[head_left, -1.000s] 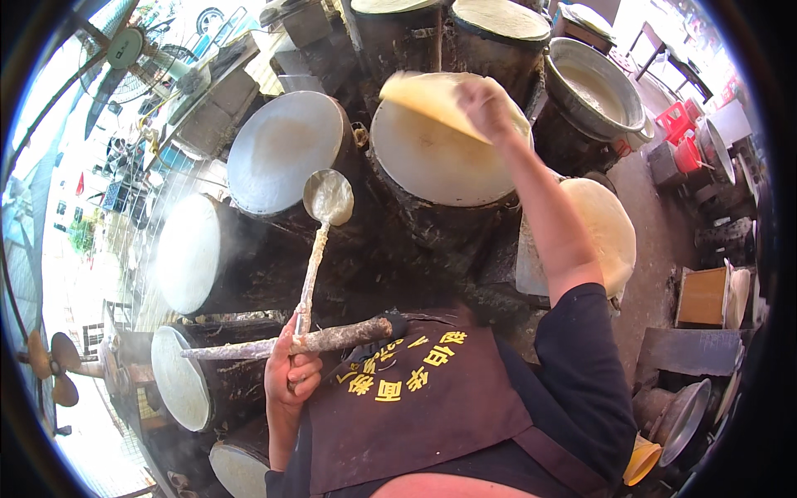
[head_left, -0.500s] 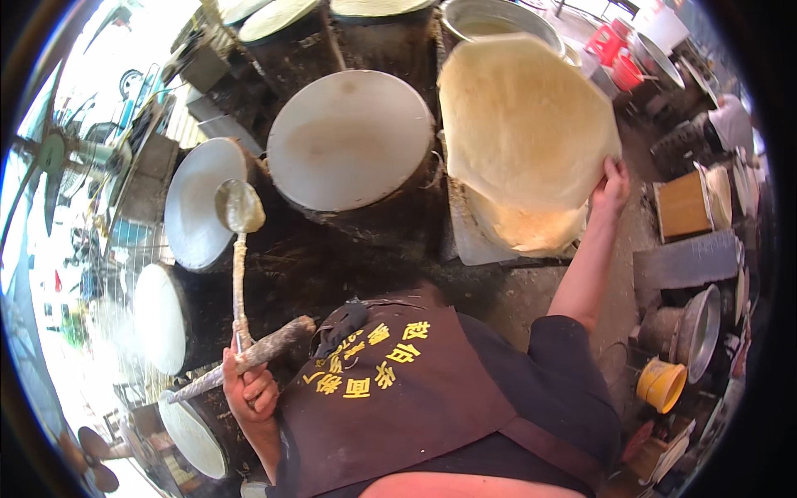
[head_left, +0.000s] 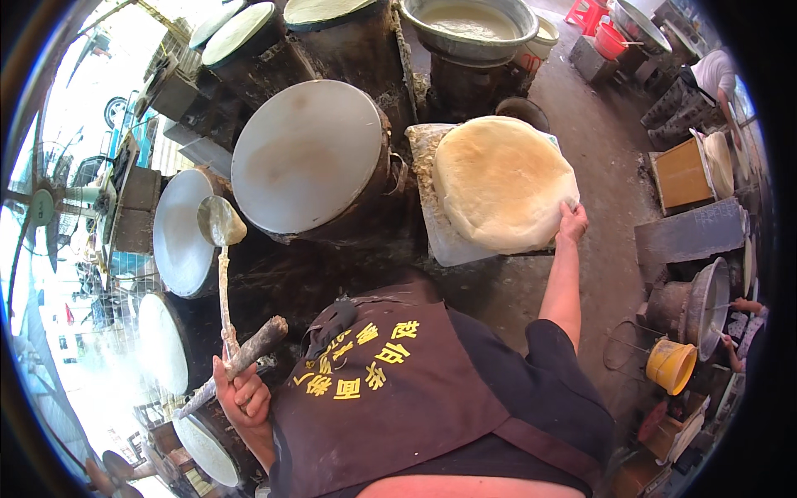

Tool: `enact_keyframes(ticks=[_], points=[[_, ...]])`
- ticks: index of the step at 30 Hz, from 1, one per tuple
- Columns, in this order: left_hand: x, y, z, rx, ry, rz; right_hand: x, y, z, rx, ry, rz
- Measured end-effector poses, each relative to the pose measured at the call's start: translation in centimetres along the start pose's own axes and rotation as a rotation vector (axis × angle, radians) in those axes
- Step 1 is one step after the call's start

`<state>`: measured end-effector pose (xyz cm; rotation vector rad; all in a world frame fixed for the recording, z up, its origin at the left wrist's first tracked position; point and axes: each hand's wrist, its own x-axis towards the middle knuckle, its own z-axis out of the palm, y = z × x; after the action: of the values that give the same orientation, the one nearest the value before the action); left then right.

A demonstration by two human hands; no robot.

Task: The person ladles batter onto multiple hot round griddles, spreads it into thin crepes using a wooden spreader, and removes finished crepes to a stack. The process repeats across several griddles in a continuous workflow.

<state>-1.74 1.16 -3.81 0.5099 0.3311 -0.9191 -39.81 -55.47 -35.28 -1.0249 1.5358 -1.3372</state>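
My left hand point(head_left: 247, 400) is closed around a long-handled ladle point(head_left: 221, 221) and a thick, rough stick-like tool point(head_left: 257, 347) that crosses it. Pale batter coats the ladle's bowl and shaft, and the bowl hangs in front of a round, pale griddle point(head_left: 177, 241). To the right, a stack of large, round, golden thin flatbreads point(head_left: 502, 183) lies on a board point(head_left: 455, 241) at the stack's edge. My right hand point(head_left: 571, 222) pinches the top flatbread at its right rim. Between my hands, farther off, stands a large griddle point(head_left: 307, 158) with brownish patches and nothing on it.
More drum-like stoves point(head_left: 332, 50) with pale round tops stand far left and along the left side. A wide metal basin point(head_left: 469, 25) of whitish liquid stands behind the stack. A yellow bucket point(head_left: 671, 365) sits at right. Another person point(head_left: 706, 83) is at the far right.
The flatbread that my right hand held up and spread has come down onto the stack. My view has shifted, and the left hand still holds the ladle and stick.
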Motion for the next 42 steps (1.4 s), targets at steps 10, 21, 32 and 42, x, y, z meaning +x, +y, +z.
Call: enact_keyframes(ticks=[10, 21, 32, 42], points=[[-2.2, -2.9, 0.4, -0.088, 0.061, 0.071, -2.4, -6.3, 4.0, -1.001, 0.254, -0.543], [-1.7, -4.3, -1.3, -0.038, 0.118, 0.219, -39.2, -26.1, 27.0, 0.234, -1.942, -0.679], [-9.8, -9.8, -7.6, -0.102, 0.134, 0.578, -54.4, -24.3, 18.7, 0.111, -2.667, -1.082], [-24.5, -20.8, -15.7, 0.118, 0.684, 1.398, -59.5, -16.8, 13.6, -0.097, -2.638, -0.285]])
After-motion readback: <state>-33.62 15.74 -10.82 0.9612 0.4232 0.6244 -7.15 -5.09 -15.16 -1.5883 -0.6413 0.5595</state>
